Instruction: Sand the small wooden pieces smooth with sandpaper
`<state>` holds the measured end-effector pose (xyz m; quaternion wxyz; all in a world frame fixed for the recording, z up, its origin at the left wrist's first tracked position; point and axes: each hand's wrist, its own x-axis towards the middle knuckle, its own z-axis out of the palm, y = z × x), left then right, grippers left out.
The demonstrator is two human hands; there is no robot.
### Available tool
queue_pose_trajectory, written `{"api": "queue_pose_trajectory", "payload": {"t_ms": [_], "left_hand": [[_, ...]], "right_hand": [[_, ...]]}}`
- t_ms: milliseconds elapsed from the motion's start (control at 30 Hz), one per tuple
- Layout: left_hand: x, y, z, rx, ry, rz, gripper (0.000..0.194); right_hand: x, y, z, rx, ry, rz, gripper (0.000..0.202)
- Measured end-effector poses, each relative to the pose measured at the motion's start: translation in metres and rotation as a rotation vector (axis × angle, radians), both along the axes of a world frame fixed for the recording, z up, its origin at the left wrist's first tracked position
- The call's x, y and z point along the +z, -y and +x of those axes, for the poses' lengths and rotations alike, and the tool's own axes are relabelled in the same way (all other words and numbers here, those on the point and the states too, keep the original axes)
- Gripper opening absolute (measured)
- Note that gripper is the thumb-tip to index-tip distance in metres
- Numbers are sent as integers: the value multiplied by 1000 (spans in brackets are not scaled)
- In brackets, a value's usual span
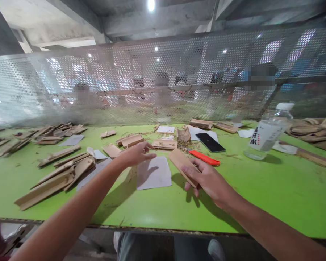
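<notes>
My right hand (203, 177) grips a light brown, flat wooden piece (183, 167), thumb on top and fingers beneath, held tilted above the green table (157, 208). My left hand (138, 154) is raised with its fingers apart and nothing in them, over the upper left of a white paper sheet (154, 174). Just beyond that hand lies a carved wooden piece (164, 144). A red-orange cutter (205, 157) rests behind the held piece, beside a black phone (210, 142).
Curved wooden pieces (47, 186) are heaped at the left, with more in a pile (57, 132) behind. On the right stand a water bottle (267, 132) and a long wooden strip (312, 156). A perforated metal screen (119, 105) borders the table's back; people are beyond it.
</notes>
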<state>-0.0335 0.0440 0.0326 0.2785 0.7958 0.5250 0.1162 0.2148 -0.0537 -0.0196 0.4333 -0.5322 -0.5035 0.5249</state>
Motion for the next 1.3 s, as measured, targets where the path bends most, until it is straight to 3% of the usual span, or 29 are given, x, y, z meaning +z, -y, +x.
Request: {"api": "queue_pose_trajectory", "payload": {"t_ms": [167,333,500,633,700,767,867,933,1000,1300], "left_hand": [[-4,-33,8,23,-463,-19,37],[0,-39,29,-20,-662,-62,36],[16,-37,30,-51,-657,-81,37],[44,-24,17,14,-514,72,38],[50,-12,15,55,-397,171,42],[42,0,19,89,-282,248,47],[9,15,29,130,-178,323,52],[-14,20,32,106,-174,318,43],[-26,20,32,87,-216,288,39],[-9,6,37,101,-454,232,38]], "right_hand": [[-2,-3,-1,-37,-79,-11,28],[-2,-1,0,-37,-132,22,19],[4,-1,2,-39,-167,50,24],[6,-2,4,-85,-181,89,29],[5,-4,6,-112,-182,101,27],[2,-6,7,-136,-185,105,27],[-1,-9,8,-141,-189,107,30],[-2,-10,9,-131,-177,106,33],[-3,-12,8,-129,-160,106,34],[-1,-13,7,-120,-154,130,36]]}}
